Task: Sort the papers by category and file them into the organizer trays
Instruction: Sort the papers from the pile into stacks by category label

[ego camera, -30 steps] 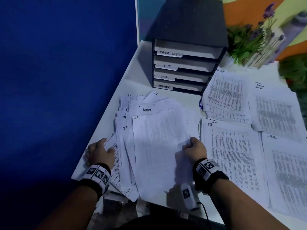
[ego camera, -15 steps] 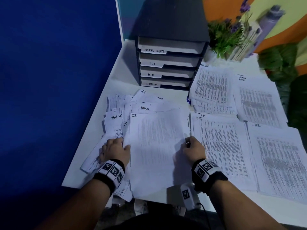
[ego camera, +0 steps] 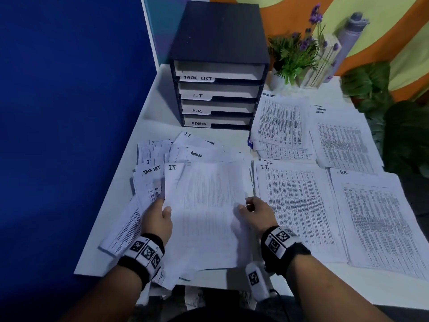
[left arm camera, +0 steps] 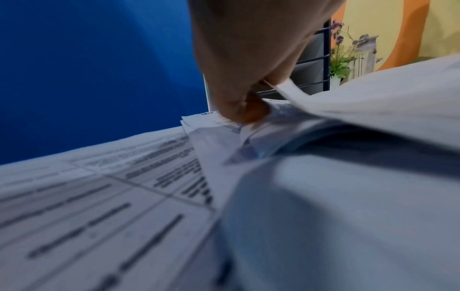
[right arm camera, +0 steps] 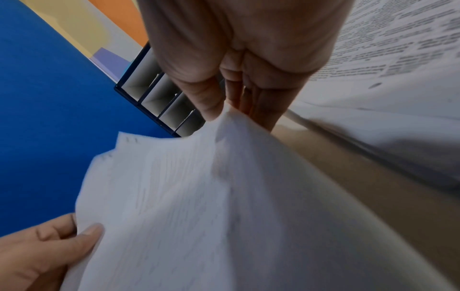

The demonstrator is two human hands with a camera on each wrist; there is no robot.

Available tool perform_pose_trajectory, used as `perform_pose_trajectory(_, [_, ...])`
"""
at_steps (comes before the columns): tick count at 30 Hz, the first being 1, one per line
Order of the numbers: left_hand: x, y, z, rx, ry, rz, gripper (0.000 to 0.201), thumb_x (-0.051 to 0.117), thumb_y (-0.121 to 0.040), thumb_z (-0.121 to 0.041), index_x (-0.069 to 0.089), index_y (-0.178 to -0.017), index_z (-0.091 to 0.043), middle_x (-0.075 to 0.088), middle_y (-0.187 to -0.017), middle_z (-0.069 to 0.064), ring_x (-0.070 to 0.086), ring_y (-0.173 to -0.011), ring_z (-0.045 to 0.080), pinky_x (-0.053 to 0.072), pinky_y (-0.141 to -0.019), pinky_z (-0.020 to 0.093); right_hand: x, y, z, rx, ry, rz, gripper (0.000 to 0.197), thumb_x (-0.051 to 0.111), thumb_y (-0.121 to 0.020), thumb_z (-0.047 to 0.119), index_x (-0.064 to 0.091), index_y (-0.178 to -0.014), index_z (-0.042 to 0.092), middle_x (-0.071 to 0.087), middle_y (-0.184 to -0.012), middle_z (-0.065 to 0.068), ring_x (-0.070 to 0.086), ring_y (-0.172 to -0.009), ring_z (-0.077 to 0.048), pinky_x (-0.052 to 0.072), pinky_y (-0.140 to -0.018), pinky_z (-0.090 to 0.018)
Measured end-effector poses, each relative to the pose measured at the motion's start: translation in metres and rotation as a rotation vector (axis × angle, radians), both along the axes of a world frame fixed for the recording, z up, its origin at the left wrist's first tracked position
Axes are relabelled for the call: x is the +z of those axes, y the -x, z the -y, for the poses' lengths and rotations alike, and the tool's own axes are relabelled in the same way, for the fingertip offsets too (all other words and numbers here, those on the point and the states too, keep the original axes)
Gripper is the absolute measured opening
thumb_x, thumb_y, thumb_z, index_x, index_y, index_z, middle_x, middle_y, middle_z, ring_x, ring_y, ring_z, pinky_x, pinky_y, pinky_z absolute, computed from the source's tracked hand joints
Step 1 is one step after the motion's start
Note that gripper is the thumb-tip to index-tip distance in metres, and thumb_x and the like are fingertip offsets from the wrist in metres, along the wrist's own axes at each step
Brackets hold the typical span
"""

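Note:
A loose heap of unsorted papers [ego camera: 162, 163] lies on the white table [ego camera: 148, 108] in front of me. Both hands hold a few sheets [ego camera: 209, 212] lifted off that heap, the under one marked I.T. at its top left. My left hand [ego camera: 160, 212] pinches their left edge, thumb on top [right arm camera: 82, 234]. My right hand [ego camera: 255, 210] pinches the right edge [right arm camera: 224, 118]. The dark organizer [ego camera: 218, 66] stands at the back, its trays labelled TASK LIST, I.T, H.R. and ADMIN. The left wrist view shows the left fingers [left arm camera: 244, 110] curled under the sheets.
Sorted stacks lie to the right: TASK LIST [ego camera: 281, 122], ADMIN [ego camera: 343, 140], I.T. [ego camera: 297, 210] and H.R. [ego camera: 380, 224]. A potted plant [ego camera: 294, 56] and a grey cylinder [ego camera: 350, 40] stand behind them. A blue wall [ego camera: 69, 112] borders the table's left side.
My left hand slid right from the heap's left edge and took hold of the top sheets. Both hands have lifted those sheets slightly off the heap.

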State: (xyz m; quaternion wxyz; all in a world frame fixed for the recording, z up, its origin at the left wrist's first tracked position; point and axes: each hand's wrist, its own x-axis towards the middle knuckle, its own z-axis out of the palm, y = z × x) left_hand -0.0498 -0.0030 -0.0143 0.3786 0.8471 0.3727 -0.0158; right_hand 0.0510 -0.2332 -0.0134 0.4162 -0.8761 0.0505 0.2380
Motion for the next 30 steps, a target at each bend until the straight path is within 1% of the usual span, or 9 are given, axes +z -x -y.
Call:
perform_pose_trajectory(5, [0.006,-0.01,0.007,-0.002,0.204,0.055,0.037,0.041,-0.1,-0.014,0.043,-0.137,-0.013,0.051,-0.138,0.009,0.048,-0.125,0.026,0.037,-0.105,0.035,-0.001,-0.012,0.005,-0.083,-0.002,0.049,0.035,0.065,-0.087,0.024,0.038,-0.066,0.015,0.043,-0.067,0.0,0.042,-0.063,-0.017,0.034,-0.058,-0.029])
perform_pose_trajectory(9, [0.008,-0.022,0.011,-0.04,0.276,0.12,0.033,0.045,-0.098,-0.01,0.049,-0.13,-0.018,0.054,-0.126,0.0,0.05,-0.12,0.022,0.036,-0.1,0.029,-0.004,-0.021,0.022,-0.256,-0.138,0.02,0.031,0.067,-0.078,0.011,0.041,-0.062,0.018,0.044,-0.059,-0.003,0.046,-0.063,-0.019,0.04,-0.062,-0.033])
perform_pose_trajectory(12, [-0.003,-0.028,0.005,-0.053,-0.006,-0.027,0.053,0.061,-0.091,-0.028,0.041,-0.14,-0.022,0.042,-0.145,0.006,0.038,-0.134,0.026,0.031,-0.111,0.039,0.007,-0.032,0.041,-0.246,-0.014,0.11,0.008,0.058,-0.085,0.004,0.053,-0.085,0.01,0.053,-0.074,-0.009,0.054,-0.076,-0.027,0.041,-0.066,-0.031])
perform_pose_trajectory(14, [-0.01,-0.027,0.0,-0.06,-0.142,-0.207,0.075,0.068,-0.084,-0.04,0.03,-0.147,-0.025,0.026,-0.154,0.005,0.025,-0.141,0.029,0.024,-0.116,0.047,0.014,-0.041,0.059,-0.257,0.084,0.12,0.039,0.054,-0.09,0.003,0.047,-0.128,0.006,0.06,-0.103,-0.018,0.059,-0.1,-0.035,0.044,-0.079,-0.032])
perform_pose_trajectory(16, [-0.016,-0.026,-0.003,-0.067,-0.171,-0.265,0.091,0.074,-0.078,-0.043,0.021,-0.15,-0.025,0.021,-0.155,0.005,0.021,-0.143,0.03,0.023,-0.116,0.05,0.017,-0.049,0.08,-0.307,0.121,0.105,0.058,0.054,-0.09,0.004,0.032,-0.143,0.015,0.06,-0.113,-0.022,0.059,-0.102,-0.038,0.046,-0.083,-0.035])
perform_pose_trajectory(21, [-0.019,-0.03,-0.007,-0.066,-0.196,-0.315,0.111,0.085,-0.06,-0.043,0.022,-0.149,-0.02,0.036,-0.143,0.016,0.033,-0.135,0.035,0.036,-0.11,0.047,0.021,-0.067,0.125,-0.334,0.263,0.133,0.061,0.046,-0.089,-0.003,0.03,-0.145,0.014,0.06,-0.119,-0.021,0.059,-0.103,-0.039,0.047,-0.079,-0.035])
perform_pose_trajectory(26, [-0.019,-0.032,-0.015,-0.034,-0.089,-0.367,0.127,0.091,-0.045,-0.043,0.022,-0.149,-0.017,0.04,-0.139,0.017,0.036,-0.132,0.034,0.04,-0.107,0.045,0.026,-0.068,0.113,-0.247,0.643,0.231,0.073,0.06,-0.083,0.009,0.027,-0.146,0.02,0.032,-0.142,-0.018,0.037,-0.126,-0.039,0.036,-0.1,-0.051])
perform_pose_trajectory(28, [-0.024,-0.03,-0.02,0.001,0.02,-0.329,0.122,0.09,-0.044,-0.043,0.029,-0.146,-0.016,0.048,-0.137,0.013,0.047,-0.126,0.032,0.044,-0.104,0.044,0.022,-0.062,0.092,-0.151,0.581,0.319,0.061,0.061,-0.087,0.019,0.037,-0.143,0.021,0.034,-0.142,-0.015,0.038,-0.125,-0.036,0.036,-0.101,-0.048])
perform_pose_trajectory(30, [-0.024,-0.027,-0.02,0.045,0.131,-0.257,0.091,0.083,-0.055,-0.047,0.045,-0.132,-0.017,0.06,-0.124,0.007,0.059,-0.11,0.029,0.05,-0.096,0.043,0.016,-0.052,0.067,-0.013,0.357,0.31,0.048,0.061,-0.09,0.021,0.049,-0.136,0.016,0.044,-0.134,-0.016,0.049,-0.116,-0.032,0.041,-0.098,-0.04])
